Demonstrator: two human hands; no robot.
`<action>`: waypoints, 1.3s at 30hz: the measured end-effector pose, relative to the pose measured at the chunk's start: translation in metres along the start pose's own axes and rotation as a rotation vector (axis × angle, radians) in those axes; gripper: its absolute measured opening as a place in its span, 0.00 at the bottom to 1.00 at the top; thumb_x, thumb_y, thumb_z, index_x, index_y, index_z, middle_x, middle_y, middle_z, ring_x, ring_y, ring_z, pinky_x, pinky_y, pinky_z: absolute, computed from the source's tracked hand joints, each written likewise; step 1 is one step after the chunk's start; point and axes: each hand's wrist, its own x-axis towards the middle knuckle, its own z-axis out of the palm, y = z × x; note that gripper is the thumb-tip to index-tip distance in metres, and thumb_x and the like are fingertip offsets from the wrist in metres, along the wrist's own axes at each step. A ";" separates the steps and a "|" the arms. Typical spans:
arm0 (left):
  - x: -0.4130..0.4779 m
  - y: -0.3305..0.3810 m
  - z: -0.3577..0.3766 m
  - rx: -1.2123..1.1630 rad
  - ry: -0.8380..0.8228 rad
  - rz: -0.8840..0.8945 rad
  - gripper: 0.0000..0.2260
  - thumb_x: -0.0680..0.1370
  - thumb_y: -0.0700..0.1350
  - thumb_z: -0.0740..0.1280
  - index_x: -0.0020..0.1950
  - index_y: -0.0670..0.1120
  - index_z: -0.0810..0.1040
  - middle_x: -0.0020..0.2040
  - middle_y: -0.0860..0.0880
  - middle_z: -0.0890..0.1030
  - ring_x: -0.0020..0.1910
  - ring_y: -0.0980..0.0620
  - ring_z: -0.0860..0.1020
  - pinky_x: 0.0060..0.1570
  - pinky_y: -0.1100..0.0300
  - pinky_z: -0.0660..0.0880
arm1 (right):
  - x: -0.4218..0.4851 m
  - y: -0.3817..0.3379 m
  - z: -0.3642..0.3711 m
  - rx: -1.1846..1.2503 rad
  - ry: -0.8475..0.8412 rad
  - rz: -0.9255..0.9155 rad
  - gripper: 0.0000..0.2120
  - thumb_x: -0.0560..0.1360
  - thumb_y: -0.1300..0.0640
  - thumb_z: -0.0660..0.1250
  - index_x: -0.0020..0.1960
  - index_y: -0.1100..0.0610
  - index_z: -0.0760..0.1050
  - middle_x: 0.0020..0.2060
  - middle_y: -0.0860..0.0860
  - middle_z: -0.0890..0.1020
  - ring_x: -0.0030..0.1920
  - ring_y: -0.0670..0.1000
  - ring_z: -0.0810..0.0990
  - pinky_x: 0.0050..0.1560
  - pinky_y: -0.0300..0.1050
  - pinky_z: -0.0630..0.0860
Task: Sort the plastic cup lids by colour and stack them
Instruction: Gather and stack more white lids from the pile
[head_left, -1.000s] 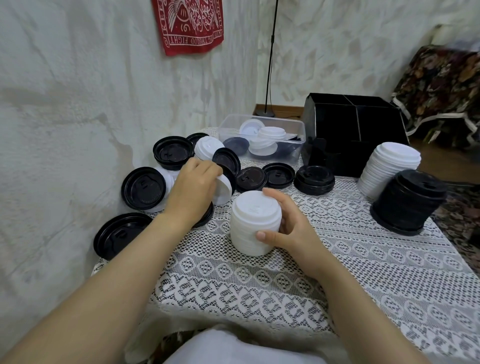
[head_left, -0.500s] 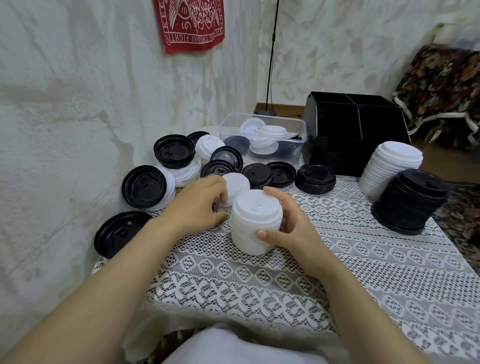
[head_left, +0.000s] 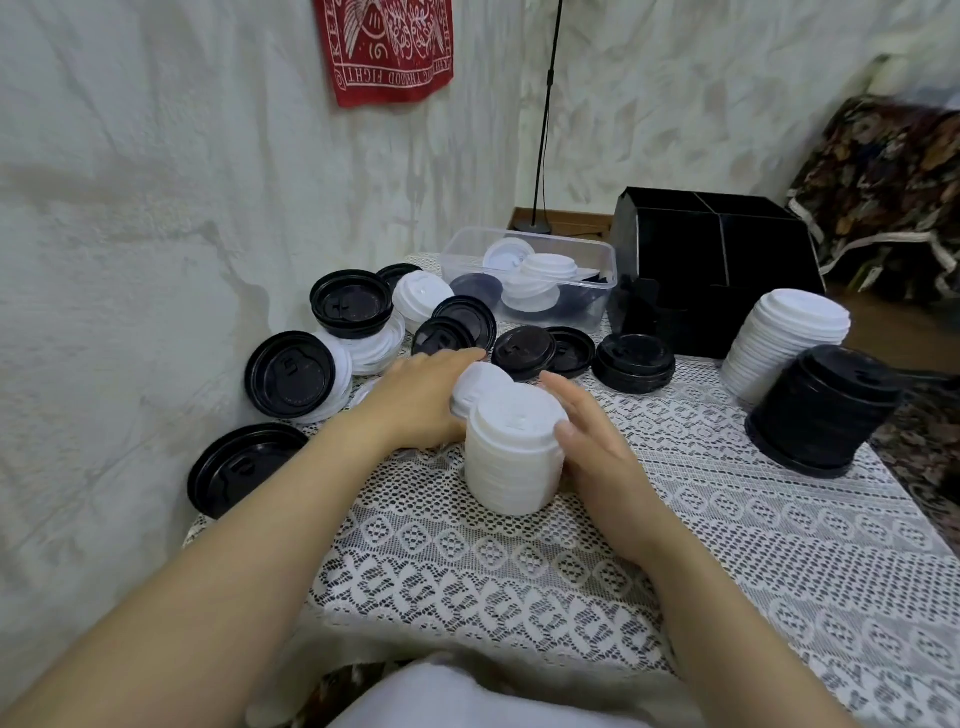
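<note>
Presently we count two tall white stacks (head_left: 511, 457), one tall black stack (head_left: 821, 415); left grip (head_left: 421, 400) holds one white lid (head_left: 480, 382), right grip (head_left: 597, 447) uncurled.

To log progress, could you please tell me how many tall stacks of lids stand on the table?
3: a white stack nearest the camera, a leaning white stack at the right, a black stack in front of it. The loose piles behind may hide more.

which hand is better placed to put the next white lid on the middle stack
The left hand: it grips a white lid beside the white stack; the right hand rests against that stack.
</note>
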 end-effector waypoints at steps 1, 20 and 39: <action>0.001 -0.001 0.001 -0.020 0.001 -0.015 0.30 0.72 0.55 0.69 0.72 0.57 0.62 0.71 0.51 0.70 0.67 0.43 0.69 0.65 0.46 0.65 | 0.002 0.001 -0.001 0.026 0.034 0.021 0.26 0.73 0.39 0.65 0.69 0.42 0.69 0.67 0.42 0.75 0.67 0.46 0.74 0.64 0.49 0.72; 0.028 -0.007 0.011 -0.723 0.375 -0.109 0.34 0.69 0.45 0.78 0.71 0.51 0.65 0.64 0.53 0.73 0.63 0.56 0.71 0.64 0.60 0.68 | 0.090 -0.008 -0.014 -0.073 0.120 -0.026 0.18 0.77 0.67 0.67 0.59 0.45 0.77 0.55 0.41 0.83 0.58 0.42 0.80 0.54 0.37 0.76; 0.035 -0.006 0.012 -1.301 0.357 -0.071 0.25 0.71 0.23 0.67 0.60 0.48 0.74 0.58 0.50 0.77 0.38 0.55 0.80 0.47 0.61 0.78 | 0.108 0.010 -0.010 -0.261 0.262 -0.247 0.26 0.64 0.63 0.80 0.58 0.52 0.75 0.63 0.53 0.74 0.63 0.44 0.74 0.61 0.36 0.74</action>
